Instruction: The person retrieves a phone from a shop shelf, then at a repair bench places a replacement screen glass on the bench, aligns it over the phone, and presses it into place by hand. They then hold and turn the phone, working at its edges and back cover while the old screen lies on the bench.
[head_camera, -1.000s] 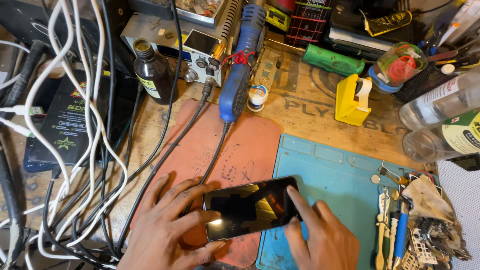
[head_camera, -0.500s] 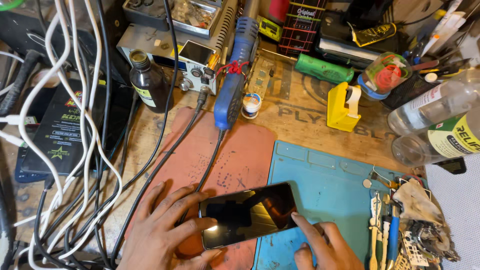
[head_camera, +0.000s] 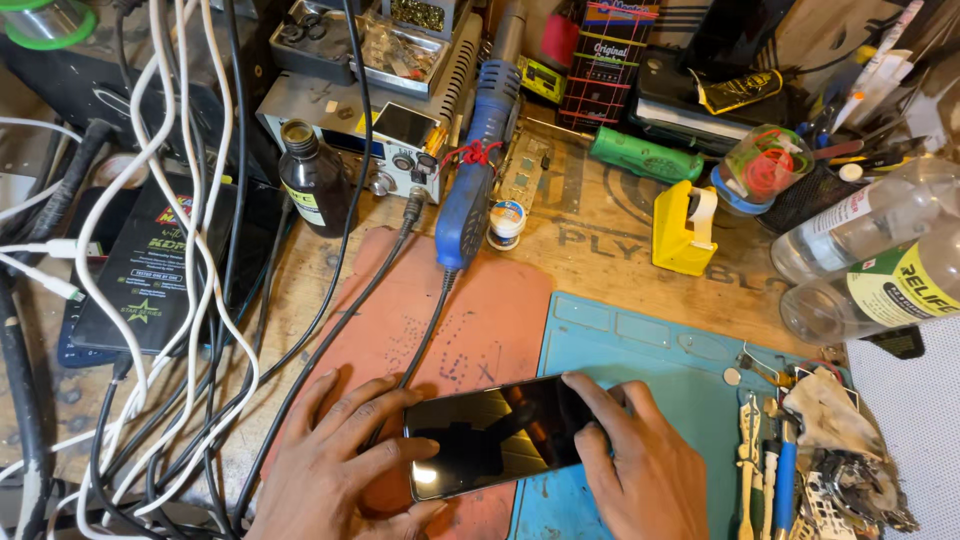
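Cluttered workbench (head_camera: 600, 235), orange mat (head_camera: 470, 320) beside blue mat (head_camera: 650, 350). My left hand (head_camera: 335, 465) and right hand (head_camera: 640, 470) pinch a glossy black phone (head_camera: 495, 435), screen dark, fingers spread.

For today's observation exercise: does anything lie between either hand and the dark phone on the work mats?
Nothing visible does. The left hand has its fingers directly on the phone at its left end, and the right hand touches its right end. A black cable runs under the phone across the red mat, not between hands and phone.

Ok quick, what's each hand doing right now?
Left hand: fingers spread, steadying the phone.
Right hand: gripping the phone's right end.
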